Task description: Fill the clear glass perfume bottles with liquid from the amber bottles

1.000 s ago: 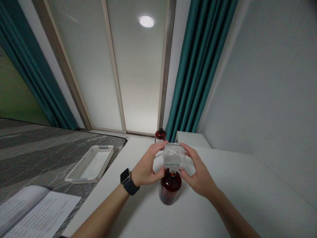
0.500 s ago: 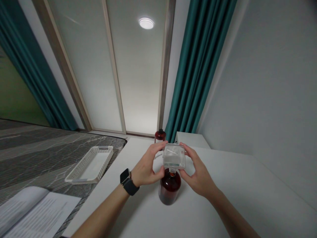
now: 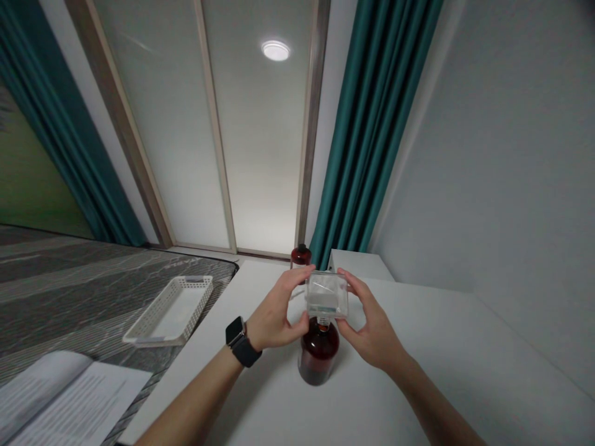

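Between my two hands is a clear square container [image 3: 327, 295], held just above the neck of a brown bottle [image 3: 318, 353] that stands upright on the white table [image 3: 279, 412]. My left hand [image 3: 281, 313], with a dark watch [image 3: 243, 341] on its wrist, grips the container's left side, thumb low and fingers at the top corner. Opposite it, my right hand [image 3: 369, 325] pinches the right side in the same way. The container hides most of the bottle's mouth, so I cannot tell whether the two touch.
Behind my left hand stands a second brown bottle [image 3: 301, 254] with a black cap. A white basket [image 3: 204, 303] and an open book [image 3: 79, 399] lie to the left on a dark striped surface [image 3: 93, 285]. A white box-like piece [image 3: 362, 263] stands beyond the table, near the curtain [image 3: 367, 155].
Both hands and the clear container keep their places over the bottle. The whole view has shifted very slightly.
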The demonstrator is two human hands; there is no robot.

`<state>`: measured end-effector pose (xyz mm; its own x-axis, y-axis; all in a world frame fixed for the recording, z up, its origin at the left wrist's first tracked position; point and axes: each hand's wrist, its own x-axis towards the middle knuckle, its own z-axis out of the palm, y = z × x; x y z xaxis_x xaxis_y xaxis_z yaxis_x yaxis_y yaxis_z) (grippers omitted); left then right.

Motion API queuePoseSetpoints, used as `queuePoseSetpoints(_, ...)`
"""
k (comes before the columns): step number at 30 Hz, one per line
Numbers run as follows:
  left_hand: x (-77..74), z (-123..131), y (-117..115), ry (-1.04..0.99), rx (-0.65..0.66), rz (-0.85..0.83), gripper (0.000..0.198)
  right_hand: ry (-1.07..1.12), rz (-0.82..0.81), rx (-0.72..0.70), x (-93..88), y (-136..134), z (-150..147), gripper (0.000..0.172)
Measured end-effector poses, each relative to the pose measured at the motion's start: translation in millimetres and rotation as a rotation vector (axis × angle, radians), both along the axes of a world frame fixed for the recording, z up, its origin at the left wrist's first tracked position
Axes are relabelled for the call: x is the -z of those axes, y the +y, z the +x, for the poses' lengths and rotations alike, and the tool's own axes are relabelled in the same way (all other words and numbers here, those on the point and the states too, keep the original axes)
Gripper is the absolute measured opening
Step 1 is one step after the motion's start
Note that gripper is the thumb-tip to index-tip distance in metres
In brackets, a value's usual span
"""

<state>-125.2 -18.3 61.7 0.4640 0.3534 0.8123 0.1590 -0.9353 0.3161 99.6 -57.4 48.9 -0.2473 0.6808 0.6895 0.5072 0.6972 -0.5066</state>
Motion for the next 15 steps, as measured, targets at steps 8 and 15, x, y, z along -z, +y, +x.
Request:
queuePoseSetpoints(8, 3.2, 1.0, -1.9, -0.014, 0.012, 0.009, 0.077, -0.011, -0.002, 0.009, 2.7, -1.7, 1.4, 0.077)
queuePoseSetpoints(15, 1.5, 1.1, -1.8, -0.003, 0.011, 0.022, 0.078, -0.018, 0.012, 0.015, 2.8, -1.8, 1.1, 0.076)
